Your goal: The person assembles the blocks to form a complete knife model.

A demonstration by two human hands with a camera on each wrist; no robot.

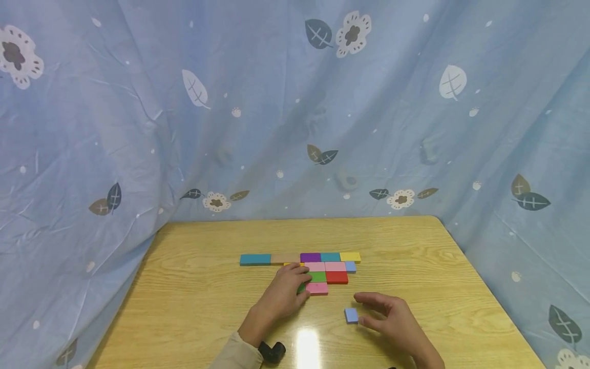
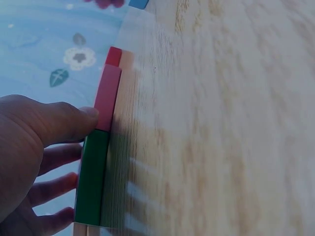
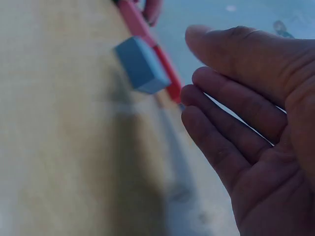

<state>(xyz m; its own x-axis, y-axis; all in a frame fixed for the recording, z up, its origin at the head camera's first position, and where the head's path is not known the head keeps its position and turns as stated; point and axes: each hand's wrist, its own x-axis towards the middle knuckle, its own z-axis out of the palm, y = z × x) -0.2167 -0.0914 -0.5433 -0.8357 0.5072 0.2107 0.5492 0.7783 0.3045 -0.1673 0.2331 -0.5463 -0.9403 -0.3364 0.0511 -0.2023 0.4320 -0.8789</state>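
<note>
Flat coloured blocks lie in close rows on the table. My left hand (image 1: 287, 288) rests over the left end of the nearer rows, hiding part of them. In the left wrist view its thumb touches the side of a pink block (image 2: 108, 96), next to a green block (image 2: 92, 177). A red block (image 1: 337, 277) and a green block (image 1: 318, 277) show beside the fingers. Apart from the rows, a small light blue block (image 1: 351, 315) lies on the table. My right hand (image 1: 392, 319) is just right of it, thumb and fingers spread with nothing held.
The farthest row runs from a long teal block (image 1: 255, 260) at left to a yellow block (image 1: 350, 257) at right. Another small light blue block (image 1: 351, 266) ends the row below. A patterned blue curtain (image 1: 258, 102) hangs behind the wooden table (image 1: 184, 307).
</note>
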